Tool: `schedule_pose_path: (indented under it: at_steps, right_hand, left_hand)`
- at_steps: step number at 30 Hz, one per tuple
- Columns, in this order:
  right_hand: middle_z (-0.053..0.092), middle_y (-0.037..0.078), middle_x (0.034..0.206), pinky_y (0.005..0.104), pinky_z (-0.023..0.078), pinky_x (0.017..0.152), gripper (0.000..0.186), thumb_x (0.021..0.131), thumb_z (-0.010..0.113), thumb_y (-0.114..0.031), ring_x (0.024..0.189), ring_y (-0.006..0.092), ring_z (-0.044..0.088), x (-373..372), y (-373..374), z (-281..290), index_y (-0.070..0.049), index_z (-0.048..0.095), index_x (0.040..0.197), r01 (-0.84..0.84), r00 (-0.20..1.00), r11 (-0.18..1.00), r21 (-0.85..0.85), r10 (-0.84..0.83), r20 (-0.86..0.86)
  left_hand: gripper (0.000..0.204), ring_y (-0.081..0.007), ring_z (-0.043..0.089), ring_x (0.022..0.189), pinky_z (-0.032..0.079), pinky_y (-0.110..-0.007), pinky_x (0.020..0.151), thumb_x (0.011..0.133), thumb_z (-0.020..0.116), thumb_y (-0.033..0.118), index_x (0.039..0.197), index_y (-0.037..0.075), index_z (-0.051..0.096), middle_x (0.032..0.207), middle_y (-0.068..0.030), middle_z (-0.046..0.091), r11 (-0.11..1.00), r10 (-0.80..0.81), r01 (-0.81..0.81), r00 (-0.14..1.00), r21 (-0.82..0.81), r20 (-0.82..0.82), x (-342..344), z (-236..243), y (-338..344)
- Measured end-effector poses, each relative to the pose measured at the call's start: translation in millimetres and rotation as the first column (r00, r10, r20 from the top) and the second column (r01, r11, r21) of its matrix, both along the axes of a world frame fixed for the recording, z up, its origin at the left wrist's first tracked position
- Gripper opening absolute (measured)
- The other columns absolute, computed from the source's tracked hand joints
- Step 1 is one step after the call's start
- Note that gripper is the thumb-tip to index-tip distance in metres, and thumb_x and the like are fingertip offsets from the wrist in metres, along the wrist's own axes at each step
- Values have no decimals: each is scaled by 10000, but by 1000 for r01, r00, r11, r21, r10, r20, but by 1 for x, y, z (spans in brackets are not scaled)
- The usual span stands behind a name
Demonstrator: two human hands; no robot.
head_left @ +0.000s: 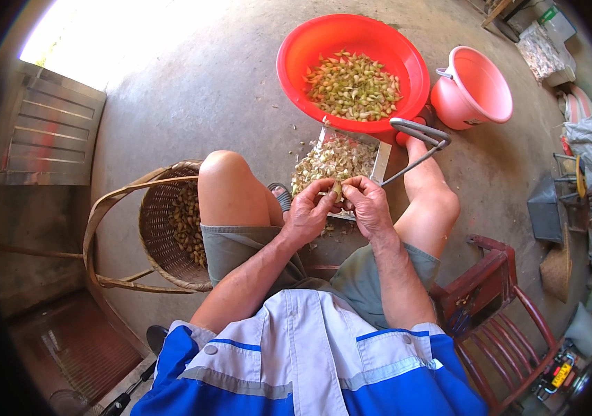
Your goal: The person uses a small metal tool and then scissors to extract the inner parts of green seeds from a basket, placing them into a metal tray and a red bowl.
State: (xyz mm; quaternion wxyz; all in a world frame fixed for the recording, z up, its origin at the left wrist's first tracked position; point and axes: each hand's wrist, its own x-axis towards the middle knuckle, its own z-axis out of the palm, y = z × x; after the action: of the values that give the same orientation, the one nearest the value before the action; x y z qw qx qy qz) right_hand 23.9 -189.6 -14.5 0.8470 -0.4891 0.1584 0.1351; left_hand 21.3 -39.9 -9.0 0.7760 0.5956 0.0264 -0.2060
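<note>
Between my knees, my left hand (307, 211) and my right hand (370, 206) meet fingertip to fingertip. Both pinch one small greenish-yellow, tear-shaped pod (337, 188), whose exact kind I cannot make out. Right below them is a metal dustpan (382, 165) with a bent grey handle (426, 132), heaped with pale husks (341, 158). Beyond it stands a wide red basin (410, 83) holding many similar greenish pods (355, 84). By my left leg, a woven basket (155, 208) with a tall bamboo handle contains brownish unpeeled-looking pieces (188, 225).
A pink bucket (477, 87) stands right of the basin. Near my right hip is a dark red wooden chair (500, 326). Bags (590, 149) and a grey metal box (544, 208) line the right wall. A slatted metal door (53, 121) is at left. Scraps litter the concrete floor (157, 104).
</note>
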Motion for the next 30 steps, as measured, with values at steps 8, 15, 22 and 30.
schedule_pose_path:
  at_steps: [8, 15, 22, 30]
  right_hand:
    - [579, -3, 743, 196, 427, 545, 47, 861, 606, -57, 618, 44, 499, -1, 5, -3, -12, 602, 873, 36, 999, 985, -168, -30, 40]
    - [583, -6, 746, 190, 441, 568, 69, 876, 618, -78, 643, 45, 521, -2, 1, 3, -11, 601, 875, -15, 995, 970, -243, 39, 95]
    - [573, -14, 731, 202, 443, 552, 82, 880, 604, -71, 628, 39, 511, -2, 2, -2, -10, 577, 833, -16, 988, 940, -341, 68, 142]
    - [572, 31, 625, 260, 454, 505, 119, 809, 642, -63, 562, 76, 535, -3, 6, 1, 1, 549, 773, 77, 965, 741, -668, 112, 236]
  left_hand:
    - [288, -180, 640, 874, 557, -315, 786, 960, 505, 91, 1212, -45, 467, 992, -113, 599, 1000, 10, -10, 1000, -4, -22, -2, -8, -1]
    - [264, -174, 636, 865, 550, -308, 767, 952, 532, 105, 1163, -41, 471, 993, -112, 601, 997, 16, -17, 1000, 77, 4, 1, -8, 0]
    - [218, -164, 624, 873, 542, -309, 775, 948, 524, 77, 1132, -29, 471, 980, -96, 587, 998, 18, -20, 999, 63, 40, 0, -8, 0]
    - [215, -131, 607, 855, 519, -278, 773, 937, 539, 67, 1125, -10, 469, 960, -67, 590, 988, 139, -144, 987, 57, 76, 1, 0, -2]
